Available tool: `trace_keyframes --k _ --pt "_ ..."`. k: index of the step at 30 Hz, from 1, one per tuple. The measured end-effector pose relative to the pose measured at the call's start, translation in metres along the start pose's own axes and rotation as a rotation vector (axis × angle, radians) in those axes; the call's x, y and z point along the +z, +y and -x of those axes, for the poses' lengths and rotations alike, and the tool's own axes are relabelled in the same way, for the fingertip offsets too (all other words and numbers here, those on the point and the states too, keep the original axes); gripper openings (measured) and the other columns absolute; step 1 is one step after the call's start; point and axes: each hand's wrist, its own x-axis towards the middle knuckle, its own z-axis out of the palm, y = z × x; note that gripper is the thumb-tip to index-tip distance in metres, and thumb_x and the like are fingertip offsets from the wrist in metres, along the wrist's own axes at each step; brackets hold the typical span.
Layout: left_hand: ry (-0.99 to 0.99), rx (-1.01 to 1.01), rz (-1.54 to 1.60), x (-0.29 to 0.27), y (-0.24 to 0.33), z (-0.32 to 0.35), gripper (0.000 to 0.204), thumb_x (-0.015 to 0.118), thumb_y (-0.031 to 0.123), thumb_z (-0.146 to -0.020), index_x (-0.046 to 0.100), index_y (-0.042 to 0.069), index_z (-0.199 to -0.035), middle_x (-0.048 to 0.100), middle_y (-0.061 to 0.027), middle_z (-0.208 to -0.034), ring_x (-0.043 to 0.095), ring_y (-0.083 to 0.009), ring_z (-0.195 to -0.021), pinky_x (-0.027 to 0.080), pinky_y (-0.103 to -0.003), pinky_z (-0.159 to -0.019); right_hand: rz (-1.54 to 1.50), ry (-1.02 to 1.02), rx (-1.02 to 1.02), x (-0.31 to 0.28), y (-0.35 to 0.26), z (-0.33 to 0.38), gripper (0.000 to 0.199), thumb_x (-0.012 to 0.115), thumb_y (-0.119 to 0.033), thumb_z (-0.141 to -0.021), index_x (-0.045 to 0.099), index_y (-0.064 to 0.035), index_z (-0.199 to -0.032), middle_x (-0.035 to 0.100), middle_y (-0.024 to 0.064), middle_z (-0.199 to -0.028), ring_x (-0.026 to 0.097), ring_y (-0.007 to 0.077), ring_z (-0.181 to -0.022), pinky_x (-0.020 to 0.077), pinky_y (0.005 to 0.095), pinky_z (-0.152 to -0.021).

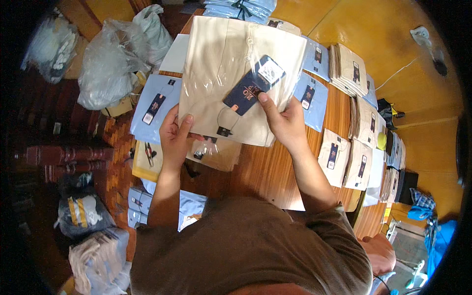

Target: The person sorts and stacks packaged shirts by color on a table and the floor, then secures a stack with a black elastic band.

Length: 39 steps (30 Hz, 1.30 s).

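A folded cream garment in a clear plastic bag point(211, 73) is held up between my two hands above the wooden table. My left hand point(175, 132) grips its lower left corner, thumb on top. At the lower right edge, my right hand point(286, 123) pinches the bag, its thumb lying by the dark blue hang tag point(248, 93). The tag carries a white sticker and hangs on a thin loop. Beneath the held package lie a bagged light blue garment point(147, 125) on the left and another bagged beige garment point(221, 156) near my left wrist.
Stacks of beige packages point(351, 69) and light blue packages point(314, 93) line the right side of the table point(265, 179). Blue bundles point(246, 9) sit at the far end. A pair of scissors or snips point(150, 153) lies at the left. Large plastic bags point(110, 61) stand on the floor.
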Motion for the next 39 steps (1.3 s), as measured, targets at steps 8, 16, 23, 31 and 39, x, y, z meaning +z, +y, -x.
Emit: trace_keyframes --k 8,16,23,31,39 --pt "-0.064 0.187 -0.441 -0.049 -0.009 -0.179 0.033 0.064 0.016 -0.101 0.064 -0.002 -0.129 0.073 -0.0063 -0.109 0.065 -0.0104 -0.089 0.052 -0.025 -0.075 0.433 -0.049 0.062 0.046 0.076 -0.137 0.042 0.066 -0.035 -0.096 0.069 0.0065 -0.097 0.070 0.0163 -0.079 0.067 0.0229 -0.075 0.0528 0.0371 -0.070" --pt "-0.140 0.036 -0.575 -0.081 -0.109 -0.298 0.043 0.071 0.021 -0.096 0.066 -0.003 -0.132 0.073 -0.0055 -0.109 0.065 -0.0123 -0.095 0.051 -0.026 -0.086 0.398 -0.107 0.436 0.042 0.109 -0.183 0.053 0.067 -0.043 -0.092 0.069 0.0088 -0.098 0.072 0.0314 -0.094 0.074 0.0343 -0.094 0.0565 0.0447 -0.082" --pt "-0.086 -0.101 -0.657 -0.081 -0.132 -0.299 0.056 0.072 0.027 -0.097 0.054 -0.003 -0.141 0.068 -0.0101 -0.124 0.064 -0.0189 -0.106 0.050 -0.032 -0.094 0.232 0.039 0.097 -0.044 0.114 0.040 0.017 0.070 -0.013 -0.094 0.068 -0.0034 -0.109 0.066 0.0122 -0.096 0.063 0.0221 -0.073 0.0513 0.0342 -0.064" --pt "0.101 -0.189 -0.713 -0.075 -0.051 -0.253 0.078 0.070 0.047 -0.094 0.040 0.008 -0.154 0.043 -0.0198 -0.156 0.041 -0.0329 -0.145 0.030 -0.049 -0.117 0.201 0.282 0.426 -0.164 0.160 0.152 0.019 0.069 -0.013 -0.096 0.068 -0.0031 -0.112 0.069 0.0119 -0.104 0.066 0.0163 -0.081 0.0535 0.0305 -0.067" --pt "0.103 -0.083 -0.788 -0.004 0.048 -0.100 0.060 0.065 0.039 -0.100 0.048 0.010 -0.150 0.053 -0.0135 -0.150 0.046 -0.0283 -0.141 0.032 -0.043 -0.116 -0.338 0.597 0.260 -0.312 0.220 0.010 0.017 0.060 -0.012 -0.102 0.065 0.0027 -0.108 0.069 0.0060 -0.086 0.064 0.0121 -0.074 0.0512 0.0270 -0.065"
